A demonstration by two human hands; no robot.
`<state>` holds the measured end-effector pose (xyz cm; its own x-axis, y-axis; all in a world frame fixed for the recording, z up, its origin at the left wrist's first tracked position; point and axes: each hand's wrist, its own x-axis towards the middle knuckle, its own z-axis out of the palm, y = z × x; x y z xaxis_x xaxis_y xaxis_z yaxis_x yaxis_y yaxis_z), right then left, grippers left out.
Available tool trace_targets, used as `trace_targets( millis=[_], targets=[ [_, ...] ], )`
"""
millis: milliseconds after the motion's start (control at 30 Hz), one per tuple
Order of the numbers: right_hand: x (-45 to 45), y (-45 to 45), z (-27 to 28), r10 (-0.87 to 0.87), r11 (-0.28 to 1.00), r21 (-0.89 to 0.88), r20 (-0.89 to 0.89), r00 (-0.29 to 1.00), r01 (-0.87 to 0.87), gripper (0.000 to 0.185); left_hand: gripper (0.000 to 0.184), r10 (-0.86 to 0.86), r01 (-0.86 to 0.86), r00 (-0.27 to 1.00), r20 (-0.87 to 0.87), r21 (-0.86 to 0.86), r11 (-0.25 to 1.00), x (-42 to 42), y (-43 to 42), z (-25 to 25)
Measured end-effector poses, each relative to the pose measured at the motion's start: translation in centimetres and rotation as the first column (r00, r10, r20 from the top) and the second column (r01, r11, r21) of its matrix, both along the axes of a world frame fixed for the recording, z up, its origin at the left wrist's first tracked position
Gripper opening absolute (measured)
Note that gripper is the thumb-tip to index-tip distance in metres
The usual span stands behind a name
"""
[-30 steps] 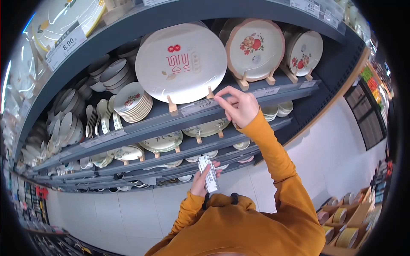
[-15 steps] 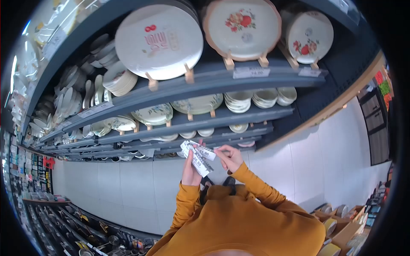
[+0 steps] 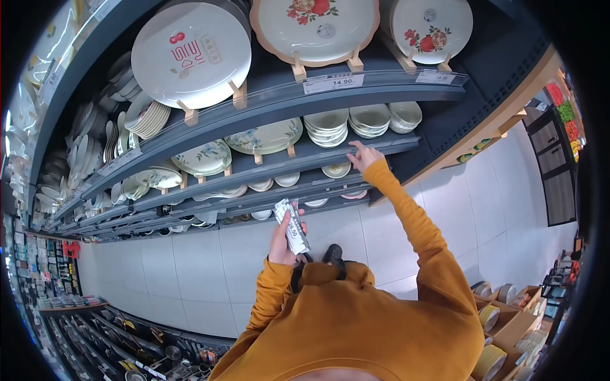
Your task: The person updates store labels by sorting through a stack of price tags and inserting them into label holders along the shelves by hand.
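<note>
My left hand (image 3: pixel 280 242) is closed around a small stack of white price tags (image 3: pixel 293 230) in front of my body; the top one reads 26.50. My right hand (image 3: pixel 366 156) is stretched out to the front edge of a grey shelf (image 3: pixel 397 147), below the stacked bowls (image 3: pixel 370 120). Its index finger and thumb are apart at that edge, and I see no tag between them. Whether the fingertips touch the edge I cannot tell. Close by on the same shelf are a stack of ribbed bowls (image 3: pixel 326 129) and a flower-patterned oval plate (image 3: pixel 265 136).
Above, a large white plate (image 3: pixel 190 57), a scalloped plate (image 3: pixel 318 32) and a round plate (image 3: pixel 432 32) stand on wooden pegs. A price label (image 3: pixel 333 83) reads 14.90. Kitchen utensils (image 3: pixel 127 343) hang behind at left; boxed dishes (image 3: pixel 492 317) stand at right.
My right hand has left the tags and moved up and right to the shelf edge. My left hand still holds the tags, now stacked together. The view has shifted towards the shelves.
</note>
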<state>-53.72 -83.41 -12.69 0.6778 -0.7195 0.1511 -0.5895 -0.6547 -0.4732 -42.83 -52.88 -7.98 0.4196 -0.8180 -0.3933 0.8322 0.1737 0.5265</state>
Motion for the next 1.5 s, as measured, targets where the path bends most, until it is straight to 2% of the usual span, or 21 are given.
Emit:
trace_targets(
  millis=[100, 200, 333, 400, 433, 467, 533, 567, 600, 667, 767, 867, 967, 1000, 1033, 1100, 1200, 1267, 1333, 1400, 1500],
  targets=[
    [0.3, -2.1, 0.3, 0.132, 0.990, -0.032, -0.082, 0.988, -0.135, 0.023, 0.038, -0.038, 0.034, 0.998, 0.045, 0.071, 0.997, -1.2, -0.5, 0.1],
    [-0.2, -2.1, 2.4, 0.107, 0.986, 0.134, -0.046, 0.993, -0.100, 0.022, 0.039, -0.007, -0.002, 0.998, 0.068, 0.130, 0.991, -2.5, -0.9, 0.1],
    [-2.2, 0.2, 5.0, 0.047, 0.975, 0.202, 0.196, 0.980, -0.087, 0.019, 0.038, 0.027, -0.035, 0.998, 0.055, 0.153, 0.988, -2.9, -1.1, -0.9],
    [-3.4, 2.1, 4.7, -0.086, 0.863, 0.471, 0.492, 0.867, -0.182, 0.021, 0.038, 0.026, -0.032, 0.999, 0.045, 0.140, 0.990, -2.3, -1.0, -4.1],
    [-4.2, 3.5, 4.5, -0.160, 0.754, 0.612, 0.523, 0.837, -0.239, 0.022, 0.038, 0.021, -0.026, 0.999, 0.035, 0.136, 0.990, -2.3, -1.2, -4.4],
    [-4.9, 5.2, 4.4, -0.243, 0.620, 0.726, 0.538, 0.807, -0.297, 0.024, 0.038, 0.048, -0.051, 0.999, 0.023, 0.150, 0.987, -2.6, -1.6, -4.8],
    [-6.1, 9.5, 5.1, -0.244, 0.429, 0.872, 0.362, 0.900, -0.235, 0.022, 0.038, 0.098, -0.096, 0.995, -0.001, 0.176, 0.980, -3.6, -3.3, -4.1],
    [-6.4, 11.8, 4.2, -0.247, 0.413, 0.885, 0.338, 0.908, -0.217, 0.022, 0.037, 0.095, -0.084, 0.994, -0.054, 0.184, 0.979, -4.0, -4.0, -4.1],
    [-6.6, 13.9, 3.1, -0.247, 0.396, 0.896, 0.315, 0.916, -0.202, 0.021, 0.040, 0.009, 0.000, 0.997, -0.076, 0.110, 0.994, -3.6, -3.8, -6.6],
    [-7.1, 16.9, 2.1, -0.233, 0.399, 0.883, 0.359, 0.904, -0.248, 0.023, 0.049, 0.003, -0.001, 1.000, -0.022, 0.092, 0.996, -5.2, -5.1, -4.2],
    [-8.1, 17.4, 1.3, -0.192, 0.444, 0.840, 0.430, 0.882, -0.313, 0.024, 0.055, -0.028, 0.032, 0.998, -0.062, 0.066, 0.997, -6.2, -5.7, -2.6],
    [-8.9, 15.3, 1.9, -0.024, 0.494, 0.780, 0.454, 0.891, -0.385, 0.021, 0.048, -0.045, 0.047, 0.996, -0.073, 0.029, 0.998, -6.8, -6.3, -1.1],
    [-9.8, 11.2, 6.5, 0.251, 0.690, 0.615, 0.290, 0.924, -0.380, 0.018, 0.038, -0.079, 0.056, 0.980, 0.180, 0.131, 0.990, -7.2, -6.6, -3.2],
    [-9.8, 9.2, 9.4, 0.214, 0.821, 0.465, 0.288, 0.934, -0.331, 0.017, 0.037, -0.076, 0.059, 0.986, 0.151, 0.116, 0.991, -7.2, -6.7, -3.0],
    [-10.3, 6.8, 12.6, 0.161, 0.892, 0.344, 0.368, 0.916, -0.295, 0.017, 0.036, -0.075, 0.062, 0.990, 0.119, 0.105, 0.992, -7.4, -6.7, -2.7],
    [-10.7, 2.6, 18.4, 0.033, 0.985, 0.130, 0.491, 0.871, -0.110, 0.031, 0.036, -0.102, 0.095, 0.992, 0.073, 0.096, 0.991, -7.9, -6.6, -2.4],
    [-10.6, -2.4, 24.6, 0.049, 0.968, -0.244, 0.407, 0.912, 0.057, 0.035, 0.036, -0.172, 0.167, 0.984, 0.050, 0.084, 0.982, -8.6, -6.5, -2.1],
    [-10.1, -5.9, 25.0, -0.010, 0.913, -0.394, 0.243, 0.970, 0.108, 0.032, 0.036, -0.204, 0.200, 0.978, 0.050, 0.065, 0.978, -9.1, -6.2, -1.8],
    [-10.1, -8.3, 25.4, 0.027, 0.926, -0.373, 0.209, 0.978, 0.054, 0.024, 0.037, -0.222, 0.219, 0.975, 0.031, 0.082, 0.972, -9.3, -5.9, -0.8],
    [-10.3, -9.1, 26.0, 0.091, 0.945, -0.328, 0.294, 0.951, 0.011, 0.016, 0.037, -0.228, 0.227, 0.974, -0.001, 0.090, 0.970, -9.4, -5.5, -0.1],
    [-10.2, -8.0, 27.6, 0.167, 0.907, -0.422, 0.335, 0.927, -0.010, 0.012, 0.038, -0.228, 0.225, 0.974, 0.017, 0.102, 0.969, -9.2, -4.5, 0.0]
  ],
)
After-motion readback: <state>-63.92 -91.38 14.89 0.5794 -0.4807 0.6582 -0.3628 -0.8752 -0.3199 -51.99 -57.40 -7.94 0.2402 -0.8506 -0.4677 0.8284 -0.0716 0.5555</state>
